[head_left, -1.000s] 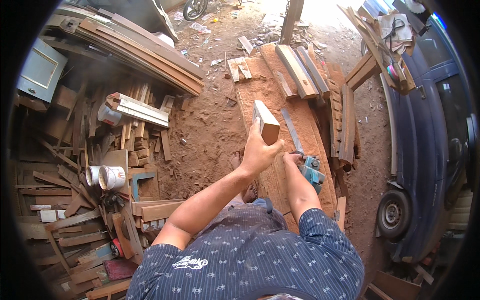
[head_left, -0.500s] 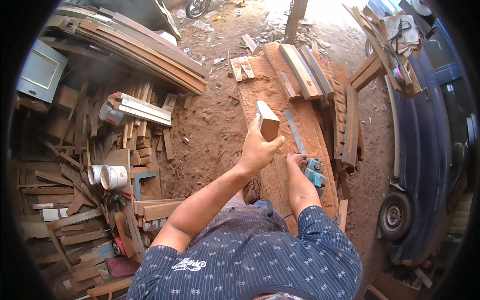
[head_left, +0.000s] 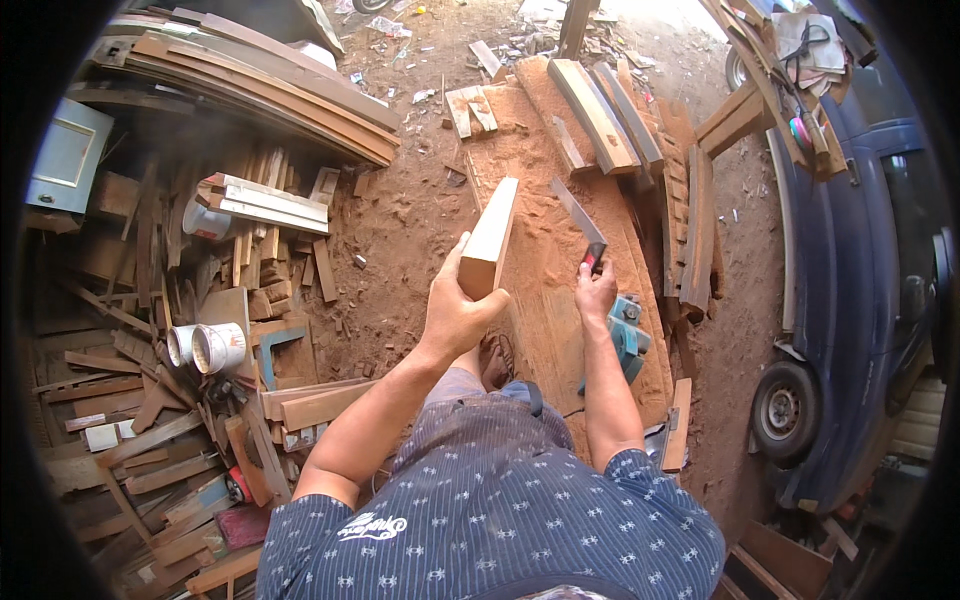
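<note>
My left hand (head_left: 455,305) grips a thick wooden block (head_left: 490,235) near its lower end, thumb at the right, lifting it above the bench. Its pale long face and browner end face show. In my right hand (head_left: 597,290) is a try square (head_left: 580,215); its flat grey blade points up and left, set at an angle to a black-and-red handle. The blade is to the right of the block and does not touch it. Just beyond my right wrist, a teal power planer (head_left: 628,340) rests on the sawdust-covered workbench (head_left: 560,320).
Wooden beams (head_left: 592,115) lie on the bench's far end, near a notched wood piece (head_left: 470,112). Scrap wood (head_left: 150,400) and white buckets (head_left: 218,348) fill the left side. A dark blue vehicle (head_left: 840,300) stands at the right.
The try square has risen off the bench in my right hand. My left hand has shifted left and nearer with the block, which now shows more of its long face.
</note>
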